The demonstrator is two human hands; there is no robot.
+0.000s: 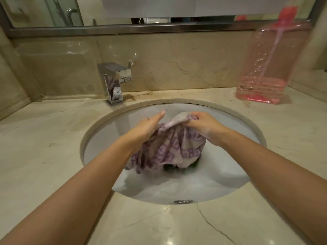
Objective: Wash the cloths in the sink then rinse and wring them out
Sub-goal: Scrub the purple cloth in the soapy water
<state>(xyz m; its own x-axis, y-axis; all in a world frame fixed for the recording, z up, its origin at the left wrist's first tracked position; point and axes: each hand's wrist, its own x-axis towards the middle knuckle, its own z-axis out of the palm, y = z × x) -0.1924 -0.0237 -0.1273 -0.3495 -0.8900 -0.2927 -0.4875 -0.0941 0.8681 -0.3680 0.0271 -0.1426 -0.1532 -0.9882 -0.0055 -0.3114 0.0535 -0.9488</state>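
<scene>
Left hand (149, 126): fingers hidden under cloth (169, 147). Dark item (169, 167) beneath cloth, mostly covered, unidentifiable. Bottle (269, 64) top blurred, cut by upper edge. Drain hidden by cloth.

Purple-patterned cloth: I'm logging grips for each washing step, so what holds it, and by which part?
Both hands hold the purple-patterned cloth above the sink. The right hand pinches its bunched top edge; the left hand grips the upper left side, fingers hidden beneath.

Bunched purple-patterned cloth (169, 145) above sink (99, 131)
</scene>
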